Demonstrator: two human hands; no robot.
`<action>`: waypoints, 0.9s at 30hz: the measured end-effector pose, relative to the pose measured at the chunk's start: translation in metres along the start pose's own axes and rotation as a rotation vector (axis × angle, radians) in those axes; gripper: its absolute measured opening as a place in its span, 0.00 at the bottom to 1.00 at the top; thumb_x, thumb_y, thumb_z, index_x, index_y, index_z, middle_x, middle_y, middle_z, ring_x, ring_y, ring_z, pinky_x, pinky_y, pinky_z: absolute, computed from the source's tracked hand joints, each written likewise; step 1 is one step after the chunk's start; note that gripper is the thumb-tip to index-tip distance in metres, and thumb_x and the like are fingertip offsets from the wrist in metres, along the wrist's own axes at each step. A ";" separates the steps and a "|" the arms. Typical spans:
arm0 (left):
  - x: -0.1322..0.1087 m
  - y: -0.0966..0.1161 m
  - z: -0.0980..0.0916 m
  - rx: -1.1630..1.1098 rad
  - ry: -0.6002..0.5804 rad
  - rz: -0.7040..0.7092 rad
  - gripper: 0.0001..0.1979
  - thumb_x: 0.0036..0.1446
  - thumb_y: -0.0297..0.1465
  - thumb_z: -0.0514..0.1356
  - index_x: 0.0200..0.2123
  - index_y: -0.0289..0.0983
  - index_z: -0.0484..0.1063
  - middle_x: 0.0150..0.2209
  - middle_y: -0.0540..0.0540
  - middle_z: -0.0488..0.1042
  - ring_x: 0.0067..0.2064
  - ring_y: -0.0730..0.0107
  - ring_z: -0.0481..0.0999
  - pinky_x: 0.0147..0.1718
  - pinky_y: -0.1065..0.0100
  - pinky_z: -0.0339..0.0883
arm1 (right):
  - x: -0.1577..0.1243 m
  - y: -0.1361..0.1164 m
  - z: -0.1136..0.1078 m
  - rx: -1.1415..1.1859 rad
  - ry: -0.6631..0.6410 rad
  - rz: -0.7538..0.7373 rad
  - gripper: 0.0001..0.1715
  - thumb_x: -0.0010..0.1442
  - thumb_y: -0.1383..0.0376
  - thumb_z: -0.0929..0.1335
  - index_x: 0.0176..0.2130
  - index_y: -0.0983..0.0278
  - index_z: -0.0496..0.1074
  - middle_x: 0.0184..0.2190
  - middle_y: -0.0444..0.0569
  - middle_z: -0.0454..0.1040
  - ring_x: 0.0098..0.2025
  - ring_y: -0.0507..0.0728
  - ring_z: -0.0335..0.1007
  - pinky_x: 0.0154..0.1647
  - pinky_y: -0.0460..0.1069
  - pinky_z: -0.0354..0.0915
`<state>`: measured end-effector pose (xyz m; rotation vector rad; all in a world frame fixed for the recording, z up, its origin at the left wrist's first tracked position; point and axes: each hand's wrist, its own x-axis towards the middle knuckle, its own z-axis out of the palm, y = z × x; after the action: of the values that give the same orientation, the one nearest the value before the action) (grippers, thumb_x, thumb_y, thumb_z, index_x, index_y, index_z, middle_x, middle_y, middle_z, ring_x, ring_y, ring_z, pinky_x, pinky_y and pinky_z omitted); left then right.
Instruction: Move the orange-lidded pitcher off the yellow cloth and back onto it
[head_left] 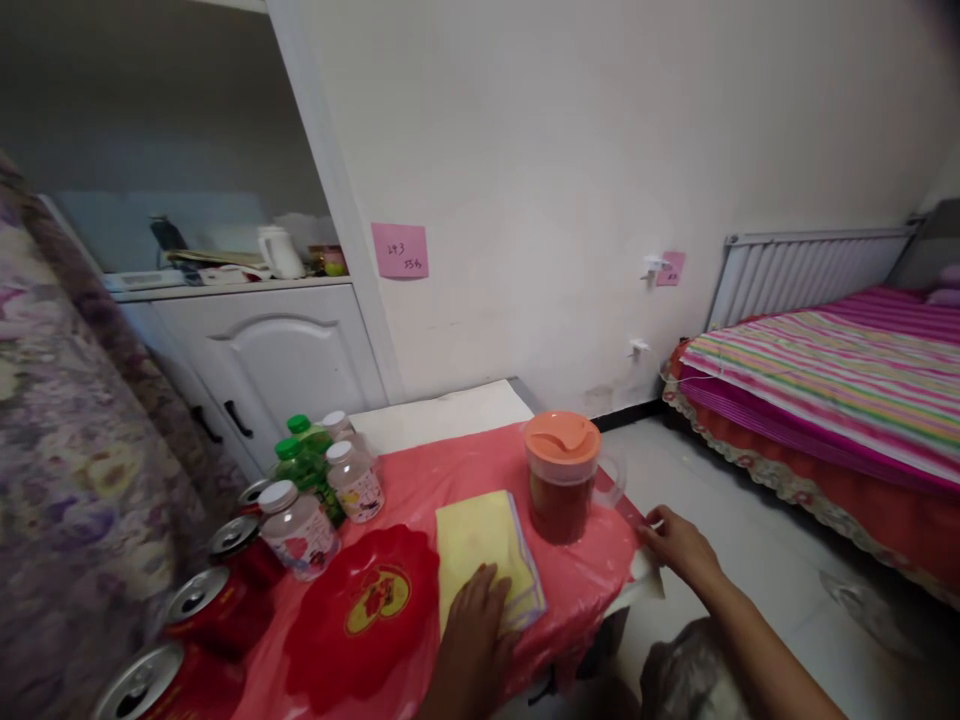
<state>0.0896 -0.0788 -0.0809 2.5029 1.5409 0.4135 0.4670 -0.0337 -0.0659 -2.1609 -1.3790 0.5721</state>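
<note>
Seen from the head camera, a small table stands against a white wall, draped in a shiny red plastic table cover (pixel 420 475). A folded yellow cloth (pixel 472 530) lies near the middle, between a red scalloped plate (pixel 322 620) on the left and a clear pitcher (pixel 561 490) on the right. The person's left hand (pixel 478 618) rests on the cloth's near part, palm down with fingers extended, not closed around it. The right hand (pixel 681 545) is at the table's right edge, fingers bent beside the cover; whether they pinch it, I cannot tell. The pitcher is upright, holds brown liquid and wears an orange lid (pixel 562 436). Along the table's left side are red drink cans (pixel 225 605), clear jars with white lids (pixel 298 535) and green-capped bottles (pixel 296 470). At far right is a bed (pixel 832 350) with a striped cover.
</note>
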 end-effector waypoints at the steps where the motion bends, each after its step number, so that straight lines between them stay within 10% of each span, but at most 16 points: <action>1: -0.001 0.001 0.004 0.002 0.017 0.021 0.26 0.63 0.29 0.57 0.64 0.37 0.68 0.69 0.32 0.64 0.70 0.45 0.63 0.67 0.44 0.63 | 0.002 -0.001 0.001 -0.009 -0.010 0.010 0.10 0.58 0.55 0.67 0.36 0.58 0.72 0.32 0.49 0.83 0.32 0.59 0.78 0.29 0.49 0.60; 12: 0.024 0.084 0.019 -0.153 -0.356 0.109 0.33 0.63 0.43 0.59 0.67 0.36 0.61 0.72 0.34 0.59 0.73 0.44 0.55 0.72 0.42 0.48 | 0.004 -0.006 0.014 -0.024 -0.031 -0.082 0.05 0.53 0.67 0.66 0.27 0.58 0.70 0.27 0.43 0.79 0.32 0.57 0.75 0.30 0.48 0.57; 17: 0.038 0.110 0.013 -0.040 -0.339 0.018 0.20 0.67 0.32 0.49 0.58 0.32 0.71 0.60 0.33 0.73 0.61 0.45 0.71 0.63 0.47 0.64 | 0.007 0.002 0.017 0.009 -0.014 -0.094 0.06 0.55 0.65 0.64 0.26 0.58 0.68 0.24 0.44 0.77 0.29 0.56 0.72 0.29 0.48 0.57; 27: 0.037 0.114 0.016 -0.083 -0.324 0.060 0.17 0.64 0.31 0.54 0.53 0.36 0.73 0.58 0.37 0.74 0.58 0.49 0.71 0.59 0.51 0.65 | 0.014 0.008 0.024 0.105 0.028 -0.122 0.02 0.51 0.64 0.65 0.27 0.58 0.69 0.24 0.42 0.76 0.29 0.57 0.71 0.31 0.48 0.58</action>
<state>0.2070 -0.0973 -0.0580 2.4111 1.3007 0.0703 0.4638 -0.0193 -0.0902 -1.9797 -1.4220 0.5533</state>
